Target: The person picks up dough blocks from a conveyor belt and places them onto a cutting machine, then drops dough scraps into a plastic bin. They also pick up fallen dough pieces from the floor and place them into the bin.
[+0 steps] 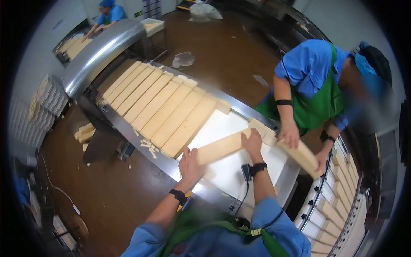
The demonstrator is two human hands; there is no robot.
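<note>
Both my hands hold one long pale block [222, 146] over the white belt [233, 180]. My left hand [191, 166] grips its left end, and my right hand [252, 143] is wrapped round its right end. Just left of it, several long pale blocks [171, 111] lie side by side on the belt, with small broken bits [149, 146] along the near edge. Short pieces [263, 132] lie beyond my right hand. At the right, a co-worker [310, 85] in a green apron holds another block [301, 157] with both hands.
A curved metal hood [105, 55] spans the belt's far left end. At the lower right, a slotted conveyor [334, 205] carries more blocks. Another person [109, 16] works at the back left. Stacked white trays [32, 113] stand at the left.
</note>
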